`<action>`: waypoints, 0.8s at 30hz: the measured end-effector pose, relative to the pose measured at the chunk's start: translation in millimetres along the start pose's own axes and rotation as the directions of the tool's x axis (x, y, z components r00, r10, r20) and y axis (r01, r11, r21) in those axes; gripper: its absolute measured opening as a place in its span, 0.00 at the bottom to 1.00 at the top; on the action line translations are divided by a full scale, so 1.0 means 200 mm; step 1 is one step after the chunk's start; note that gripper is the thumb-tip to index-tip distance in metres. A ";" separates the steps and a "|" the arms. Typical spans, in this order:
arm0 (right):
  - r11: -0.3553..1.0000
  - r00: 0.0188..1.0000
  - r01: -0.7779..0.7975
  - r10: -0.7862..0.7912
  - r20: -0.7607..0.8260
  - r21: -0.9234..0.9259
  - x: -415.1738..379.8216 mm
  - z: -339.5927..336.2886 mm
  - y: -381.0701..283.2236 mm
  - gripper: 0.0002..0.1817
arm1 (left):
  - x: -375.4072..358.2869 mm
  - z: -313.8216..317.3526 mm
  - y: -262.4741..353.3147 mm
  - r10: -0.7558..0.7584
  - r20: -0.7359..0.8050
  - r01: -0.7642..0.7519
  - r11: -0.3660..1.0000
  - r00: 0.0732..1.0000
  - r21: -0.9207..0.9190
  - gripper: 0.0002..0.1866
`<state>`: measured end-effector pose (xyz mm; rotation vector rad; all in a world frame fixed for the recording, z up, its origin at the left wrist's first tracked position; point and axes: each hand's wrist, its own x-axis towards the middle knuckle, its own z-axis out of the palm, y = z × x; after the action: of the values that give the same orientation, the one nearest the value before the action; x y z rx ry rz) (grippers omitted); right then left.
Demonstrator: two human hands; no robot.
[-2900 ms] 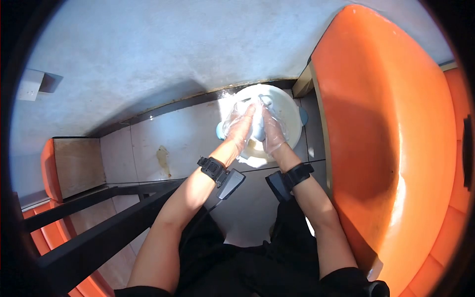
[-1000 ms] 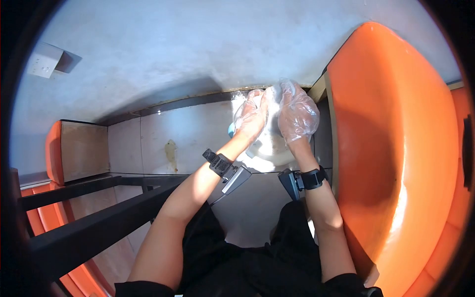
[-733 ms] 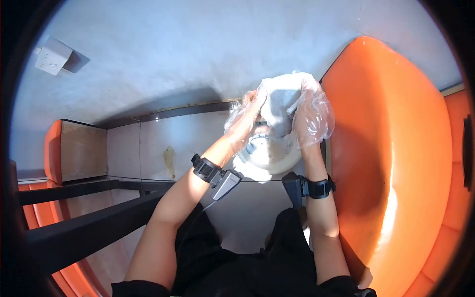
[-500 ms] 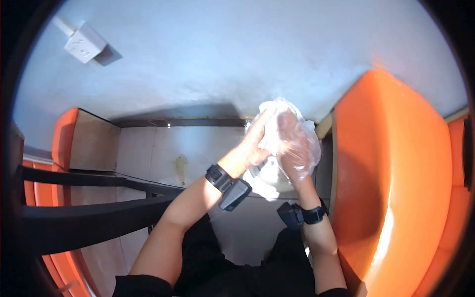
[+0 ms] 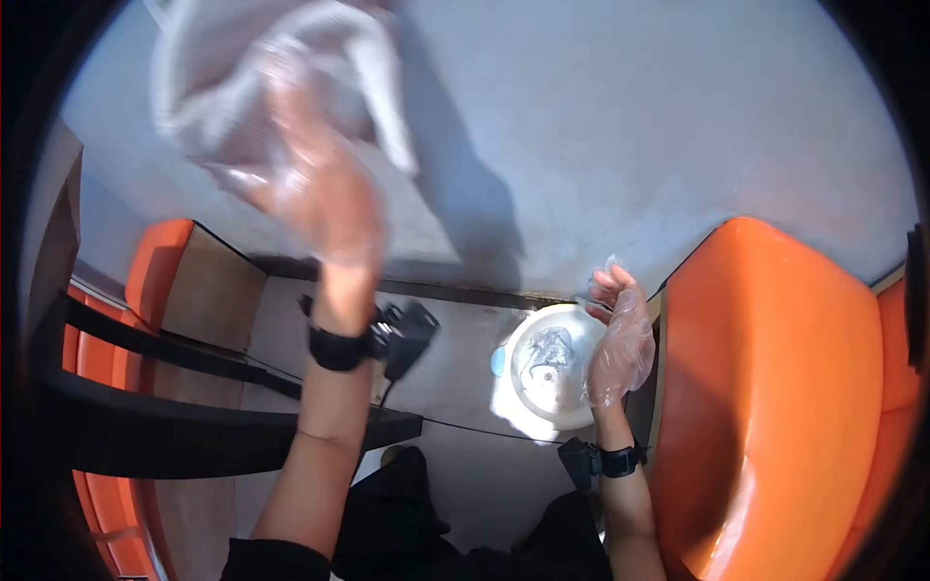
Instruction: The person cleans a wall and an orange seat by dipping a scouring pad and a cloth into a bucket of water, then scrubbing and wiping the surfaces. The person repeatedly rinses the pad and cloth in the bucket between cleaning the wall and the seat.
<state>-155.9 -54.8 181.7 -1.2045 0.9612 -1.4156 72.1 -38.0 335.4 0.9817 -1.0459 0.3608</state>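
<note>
A whitish cloth [image 5: 373, 82], blurred by motion, hangs from my left hand [image 5: 315, 179], which is raised at the upper left before the wall. Clear plastic gloves cover both hands. Beside the right rim of a round white basin [image 5: 518, 378] is my right hand [image 5: 622, 334], its fingers loosely bent and apart, holding nothing. Inside the basin, water glints over a dark patch. The basin stands on the floor in bright light.
An orange padded seat [image 5: 765, 387] fills the right side. Another orange seat [image 5: 160, 261] with a wooden side stands at the left. Dark chair bars [image 5: 194, 426] reach in from the left. The pale wall [image 5: 601, 126] rises behind the basin.
My left hand has moved up and left, away from the basin, with the cloth. My right hand has come apart from it, to the basin's right side. The basin now shows more fully.
</note>
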 end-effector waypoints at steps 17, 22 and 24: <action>0.998 0.999 -0.024 0.025 0.019 -0.058 0.06 -0.01 0.07 0.23 | -0.65 0.27 -0.41 0.379 0.839 -0.892 0.383 0.390 0.241 0.27; 0.991 0.996 -0.089 0.088 -0.008 -0.095 0.06 -0.05 0.09 0.21 | -0.90 0.12 -0.55 0.327 0.929 -0.939 0.339 0.173 0.056 0.25; 0.994 0.998 -0.067 0.066 -0.016 -0.091 0.05 -0.07 0.13 0.21 | -0.87 0.13 -0.55 0.321 0.936 -0.924 0.382 0.143 0.010 0.25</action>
<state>-165.2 -69.8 156.7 -1.2208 1.0758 -1.3402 46.2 -86.9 136.1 1.2184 -2.4926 1.1783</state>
